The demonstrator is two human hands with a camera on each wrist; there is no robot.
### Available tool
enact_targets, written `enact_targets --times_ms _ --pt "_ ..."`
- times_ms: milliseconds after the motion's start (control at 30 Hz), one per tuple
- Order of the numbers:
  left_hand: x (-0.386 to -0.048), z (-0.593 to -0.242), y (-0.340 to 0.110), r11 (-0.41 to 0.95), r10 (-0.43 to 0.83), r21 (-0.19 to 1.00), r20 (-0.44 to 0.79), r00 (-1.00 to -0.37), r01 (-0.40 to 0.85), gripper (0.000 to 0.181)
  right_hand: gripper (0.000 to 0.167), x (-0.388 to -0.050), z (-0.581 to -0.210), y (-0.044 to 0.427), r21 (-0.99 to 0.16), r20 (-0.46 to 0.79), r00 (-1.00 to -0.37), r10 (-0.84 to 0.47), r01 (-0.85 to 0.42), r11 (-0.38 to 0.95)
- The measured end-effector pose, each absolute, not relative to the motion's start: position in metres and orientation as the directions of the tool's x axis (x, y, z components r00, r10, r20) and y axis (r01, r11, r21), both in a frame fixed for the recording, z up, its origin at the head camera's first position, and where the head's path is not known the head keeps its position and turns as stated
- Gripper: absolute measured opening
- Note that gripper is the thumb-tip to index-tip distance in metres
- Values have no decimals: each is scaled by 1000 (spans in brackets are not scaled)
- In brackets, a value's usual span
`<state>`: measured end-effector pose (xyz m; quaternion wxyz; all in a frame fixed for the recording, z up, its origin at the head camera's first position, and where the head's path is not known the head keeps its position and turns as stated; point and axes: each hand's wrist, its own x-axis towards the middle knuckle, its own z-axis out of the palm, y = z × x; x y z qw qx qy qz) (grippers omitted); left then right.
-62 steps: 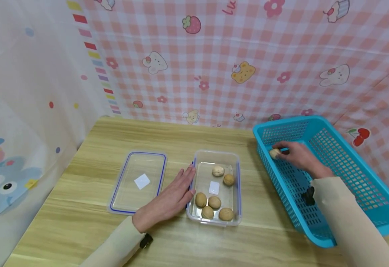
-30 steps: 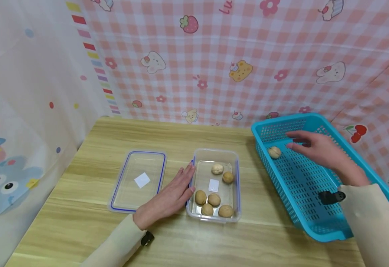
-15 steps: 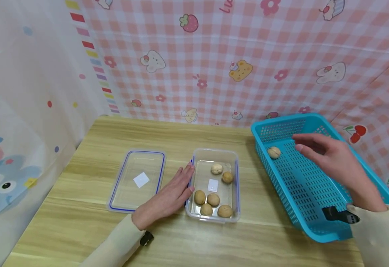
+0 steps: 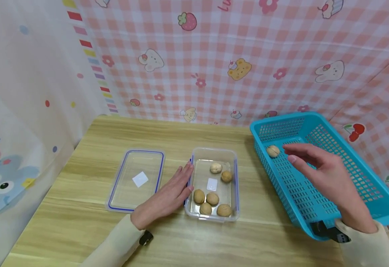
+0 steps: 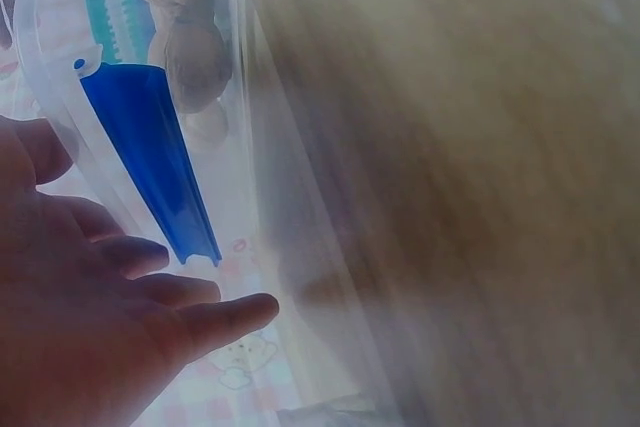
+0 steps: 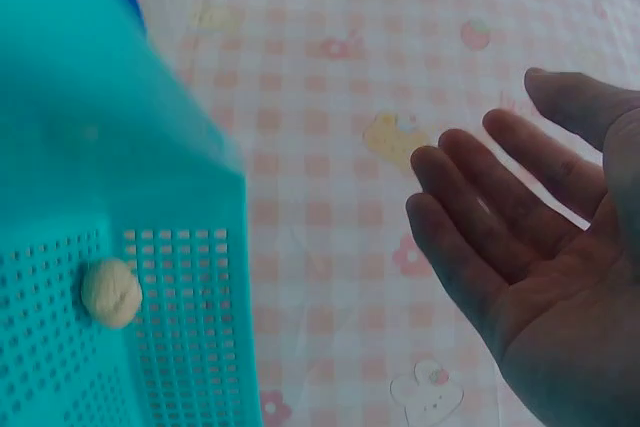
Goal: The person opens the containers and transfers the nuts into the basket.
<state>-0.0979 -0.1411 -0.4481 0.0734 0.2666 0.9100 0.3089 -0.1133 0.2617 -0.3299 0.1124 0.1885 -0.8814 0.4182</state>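
Note:
In the head view a single walnut [image 4: 273, 151] lies in the far left corner of a blue plastic basket [image 4: 283, 198]. Above the basket hovers my right hand [image 4: 324, 174], fingers loosely bent, with nothing in it. The right wrist view also shows that hand [image 6: 530, 247] bare, apart from the walnut [image 6: 111, 293]. My left hand [image 4: 164, 198] lies with straight fingers against the left side of a clear plastic box [image 4: 211, 152]. Several walnuts [image 4: 224, 210] are inside the box. The left wrist view shows a blue locking flap [image 5: 150, 157] on the box beside the fingers.
Left of the box, a clear lid [image 4: 136, 155] with a blue seal lies flat on the wooden table [image 4: 114, 129], partly behind the left forearm. A pink checked cloth [image 4: 211, 55] hangs at the table's back edge.
My right hand let go of the walnut in the basket's corner, drew back to the right, and has since come slightly left and nearer the front. The left hand stays at the box.

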Motion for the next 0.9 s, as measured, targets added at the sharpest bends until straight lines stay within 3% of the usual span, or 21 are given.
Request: enact_targets --times_ms 633,900 --pt "-98 -449 -141 657 525 607 55 -849 446 63 40 -89 -347 206 -742 419 -861 -288 -507 439" --pt "-99 -450 -143 637 523 626 77 -849 450 59 34 -88 -362 185 -789 392 -866 -311 -490 370"
